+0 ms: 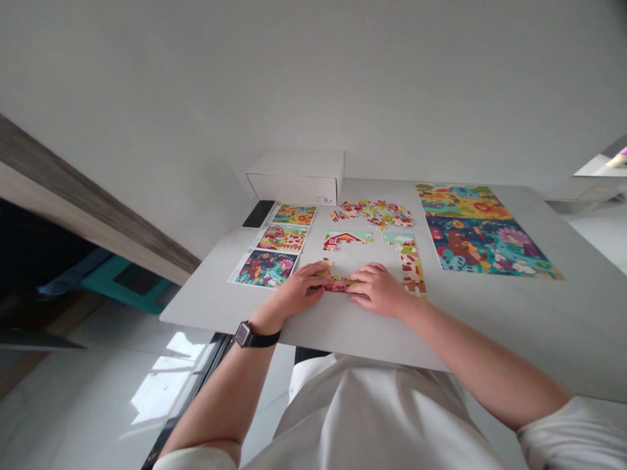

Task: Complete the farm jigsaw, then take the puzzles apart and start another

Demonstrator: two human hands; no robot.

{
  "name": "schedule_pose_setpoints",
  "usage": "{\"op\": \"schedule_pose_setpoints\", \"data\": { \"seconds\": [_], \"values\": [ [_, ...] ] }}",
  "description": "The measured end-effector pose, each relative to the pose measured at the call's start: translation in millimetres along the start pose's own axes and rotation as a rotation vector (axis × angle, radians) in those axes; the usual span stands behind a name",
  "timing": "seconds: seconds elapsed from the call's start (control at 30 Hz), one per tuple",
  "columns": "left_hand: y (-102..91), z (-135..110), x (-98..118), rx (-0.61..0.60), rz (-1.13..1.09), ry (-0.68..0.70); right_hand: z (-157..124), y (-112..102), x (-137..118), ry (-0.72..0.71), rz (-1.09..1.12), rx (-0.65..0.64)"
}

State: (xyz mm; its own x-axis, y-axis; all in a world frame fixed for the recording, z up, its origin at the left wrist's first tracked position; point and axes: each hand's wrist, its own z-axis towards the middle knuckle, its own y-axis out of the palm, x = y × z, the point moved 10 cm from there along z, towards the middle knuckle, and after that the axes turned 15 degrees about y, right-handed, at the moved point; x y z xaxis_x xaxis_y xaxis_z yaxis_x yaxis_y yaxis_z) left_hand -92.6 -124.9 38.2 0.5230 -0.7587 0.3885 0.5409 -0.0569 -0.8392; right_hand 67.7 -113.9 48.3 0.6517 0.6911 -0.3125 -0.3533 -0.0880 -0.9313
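The left hand [300, 289] and the right hand [378, 291] rest on the tabletop [490, 313], fingers stretched almost flat, pressing a row of puzzle pieces [337, 284] that lies between them near the front edge.

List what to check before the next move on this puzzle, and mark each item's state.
1. Both hands on the work: the left hand and right hand each touch the joined row of pieces. Ok.
2. Row pinched, or only pressed flat by the fingers: cannot tell.
3. Loose pieces uncovered, heaped beyond the barn section: ok.
4. Reference sheet in plain view, left of the work: ok.
5. Row joined to the right-hand column: cannot tell, the right hand covers that spot.
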Motion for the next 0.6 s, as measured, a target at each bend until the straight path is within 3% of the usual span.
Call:
{"op": "schedule_pose_setpoints", "data": {
  "seconds": [0.17, 0.3, 0.4, 0.6],
  "values": [
    [1.1, 1, -1, -0.041, 0.009, -0.021, -6, -58, 53, 0.138, 0.108, 0.136],
    [1.4, 1, -3, -0.054, 0.017, -0.024, -35, -87, 109, 0.273, 0.067, 0.131],
    [3.3, 0, -7, -0.054, 0.014, -0.027, -63, -88, 136, 0.316, 0.075, 0.100],
    [7.4, -2, -15, -0.092, 0.026, -0.030, -92, -68, 150, 0.313, 0.027, 0.030]
  ]
}}
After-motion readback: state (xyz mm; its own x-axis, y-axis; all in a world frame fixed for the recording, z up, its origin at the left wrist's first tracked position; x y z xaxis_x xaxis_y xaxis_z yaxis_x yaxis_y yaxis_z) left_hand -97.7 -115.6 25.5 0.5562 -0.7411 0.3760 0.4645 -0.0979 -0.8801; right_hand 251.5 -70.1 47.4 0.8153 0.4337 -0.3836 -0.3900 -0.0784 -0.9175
